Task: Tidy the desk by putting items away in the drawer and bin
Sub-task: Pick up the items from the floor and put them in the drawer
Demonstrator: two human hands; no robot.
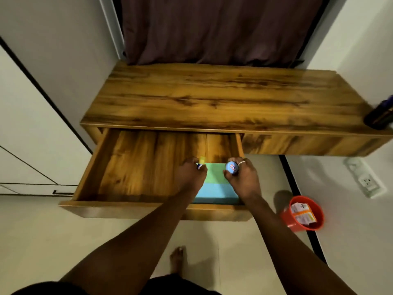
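Blue tube (232, 167) in right grip (242, 177)

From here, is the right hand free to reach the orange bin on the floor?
Probably not yet: the right hand is shut on a round blue container over the open wooden drawer. The path to the orange bin looks clear.

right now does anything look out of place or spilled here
Nothing spilled or damaged. One leftover: a dark bottle on the wooden desk top's right edge. Both hands hold small items over the open wooden drawer.
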